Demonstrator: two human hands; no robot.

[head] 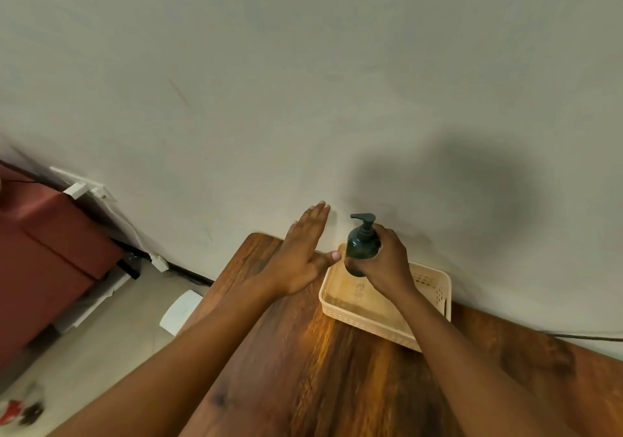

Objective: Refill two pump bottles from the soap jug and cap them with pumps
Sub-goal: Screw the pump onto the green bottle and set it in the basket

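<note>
A dark green pump bottle [361, 246] with its pump screwed on is held upright over the far left corner of a beige plastic basket [435, 288]. My right hand [381, 264] is wrapped around the bottle's body from the right. My left hand [301, 254] is flat and open just left of the bottle, fingers stretched toward the wall, thumb near the basket's rim. No soap jug or second bottle is in view.
The basket sits on a brown wooden table [303, 369] pushed against a pale wall [303, 82]. Left of the table are a reddish box [50, 251], white paper pieces on the floor and a black cable along the wall's foot.
</note>
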